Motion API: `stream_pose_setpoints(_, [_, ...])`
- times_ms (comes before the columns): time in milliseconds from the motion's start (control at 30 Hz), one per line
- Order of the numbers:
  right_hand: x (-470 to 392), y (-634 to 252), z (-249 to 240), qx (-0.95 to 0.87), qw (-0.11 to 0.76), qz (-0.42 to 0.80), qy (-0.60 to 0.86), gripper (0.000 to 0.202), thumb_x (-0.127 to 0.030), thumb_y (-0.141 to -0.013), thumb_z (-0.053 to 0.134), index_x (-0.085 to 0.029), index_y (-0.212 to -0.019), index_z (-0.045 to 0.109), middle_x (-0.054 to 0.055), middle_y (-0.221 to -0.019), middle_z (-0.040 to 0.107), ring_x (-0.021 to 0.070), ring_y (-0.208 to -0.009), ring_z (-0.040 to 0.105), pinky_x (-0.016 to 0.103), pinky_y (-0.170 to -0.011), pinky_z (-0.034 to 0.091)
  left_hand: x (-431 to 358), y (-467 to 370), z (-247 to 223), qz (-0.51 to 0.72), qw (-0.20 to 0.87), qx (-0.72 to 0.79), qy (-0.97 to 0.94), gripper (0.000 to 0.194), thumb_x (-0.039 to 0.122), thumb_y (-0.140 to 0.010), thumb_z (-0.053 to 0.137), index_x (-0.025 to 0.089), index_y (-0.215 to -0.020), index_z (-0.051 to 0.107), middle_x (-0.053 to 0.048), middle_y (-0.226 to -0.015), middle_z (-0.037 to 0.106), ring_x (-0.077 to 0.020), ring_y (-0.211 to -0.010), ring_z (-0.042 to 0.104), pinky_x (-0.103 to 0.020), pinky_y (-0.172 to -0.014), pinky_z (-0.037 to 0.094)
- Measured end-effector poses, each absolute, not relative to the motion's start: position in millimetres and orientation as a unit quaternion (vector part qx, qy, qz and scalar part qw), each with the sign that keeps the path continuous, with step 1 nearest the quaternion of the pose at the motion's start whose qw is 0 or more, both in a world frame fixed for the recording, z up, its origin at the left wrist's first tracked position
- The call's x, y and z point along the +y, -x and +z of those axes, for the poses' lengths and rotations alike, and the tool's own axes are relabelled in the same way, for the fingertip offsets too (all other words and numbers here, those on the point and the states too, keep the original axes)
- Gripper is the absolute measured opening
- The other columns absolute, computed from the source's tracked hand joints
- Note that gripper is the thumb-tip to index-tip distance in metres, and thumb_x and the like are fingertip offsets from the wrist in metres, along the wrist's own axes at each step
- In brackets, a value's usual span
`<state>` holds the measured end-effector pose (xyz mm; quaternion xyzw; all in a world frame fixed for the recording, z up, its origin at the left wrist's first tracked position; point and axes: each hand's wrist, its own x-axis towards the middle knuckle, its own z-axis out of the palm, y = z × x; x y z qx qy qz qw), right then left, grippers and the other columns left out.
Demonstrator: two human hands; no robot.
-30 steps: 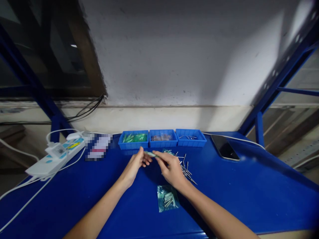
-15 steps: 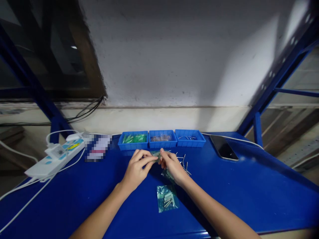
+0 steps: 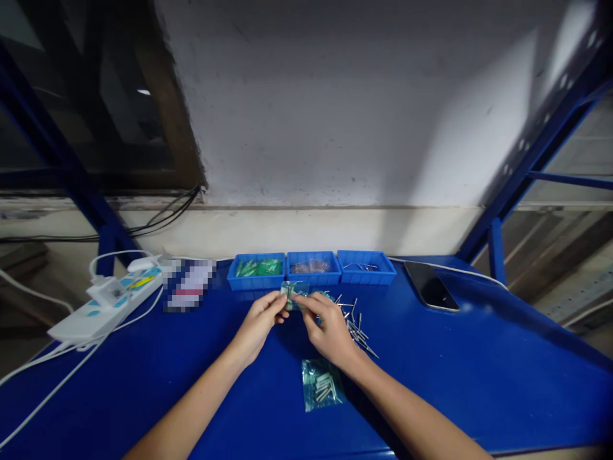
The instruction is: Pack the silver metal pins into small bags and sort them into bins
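A small clear plastic bag (image 3: 299, 289) is stretched between my two hands, above the blue table in front of the bins. My left hand (image 3: 261, 319) pinches its left side between thumb and fingers. At the other side, the fingers of my right hand (image 3: 329, 322) are closed on the bag. Whether anything lies inside this bag is hard to make out. Beyond my right wrist, several loose thin metal pins (image 3: 357, 329) lie scattered, partly covered by the hand. Nearer to me, between my forearms, a second clear bag (image 3: 311, 370) rests flat with several short metal pieces (image 3: 324, 388) in it.
Along the wall stand three blue bins: a left bin (image 3: 256, 282) with green packets, a middle bin (image 3: 313, 278) with small clear packets, and a right bin (image 3: 368, 276) with metal pins. A phone (image 3: 430, 285) lies right, a white power strip (image 3: 108, 306) with cables left.
The bag between my hands has been raised and spread flatter, so more of it shows. My right hand has turned and shifted slightly, uncovering more loose pins. The bag on the table stays put.
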<state>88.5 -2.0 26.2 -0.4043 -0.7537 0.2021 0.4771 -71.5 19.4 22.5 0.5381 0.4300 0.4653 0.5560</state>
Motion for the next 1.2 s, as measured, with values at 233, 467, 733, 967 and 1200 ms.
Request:
stream_pose_setpoints(233, [3.4,-90.6,30.6,-0.645,0.515,0.347,0.445,0.026,-0.04,-0.083,0.052,-0.019,-0.085,0.068,0.005,-0.089,0.05,0.0157,-0.081,0.052,0.025,-0.065,0.044,15.6,77.7,26.4,0.498,0.182,0.394,-0.751,0.015,0.022,-0.086,0.049,0.02,-0.092,0.062,-0.006,-0.096,0.058,-0.0174,-0.09,0.056,-0.031,-0.08,0.046])
stream_pose_setpoints(467, [8.6,-92.2,29.5,-0.614,0.516,0.374,0.465,0.034,-0.043,-0.085,0.047,-0.017,-0.074,0.064,-0.001,-0.059,0.053,0.0123,-0.054,0.045,0.024,-0.054,0.034,12.8,74.7,18.8,0.43,0.156,0.383,-0.803,0.02,0.02,-0.085,0.05,0.024,-0.099,0.064,-0.008,-0.114,0.048,-0.0178,-0.097,0.053,-0.033,-0.085,0.046])
stream_pose_setpoints(733, [1.5,-92.9,25.0,-0.74,0.474,0.158,0.45,0.033,-0.021,-0.087,0.043,-0.023,-0.111,0.065,0.005,-0.074,0.064,0.0177,-0.066,0.056,0.029,-0.065,0.044,18.7,74.3,25.0,0.434,0.52,0.44,-0.589,0.051,0.056,-0.087,0.034,0.015,-0.091,0.064,-0.008,-0.09,0.06,-0.0157,-0.077,0.055,-0.024,-0.061,0.042])
stream_pose_setpoints(967, [-2.6,-89.2,19.5,-0.775,0.46,0.16,0.401,0.043,-0.008,-0.077,0.045,-0.025,-0.112,0.062,0.008,-0.115,0.053,0.0193,-0.105,0.052,0.034,-0.09,0.043,20.8,75.4,23.7,0.492,0.496,0.417,-0.581,0.023,0.036,-0.078,0.061,0.016,-0.089,0.06,0.0,-0.071,0.057,-0.011,-0.065,0.051,-0.021,-0.059,0.038])
stream_pose_setpoints(1200, [5.6,-88.3,25.9,-0.647,0.489,0.361,0.46,0.032,-0.042,-0.086,0.047,-0.017,-0.096,0.065,0.008,-0.098,0.058,0.0179,-0.088,0.058,0.028,-0.073,0.049,16.0,75.6,27.3,0.488,0.236,0.391,-0.744,0.014,0.022,-0.08,0.057,0.021,-0.088,0.068,-0.005,-0.094,0.057,-0.0157,-0.084,0.056,-0.026,-0.07,0.044])
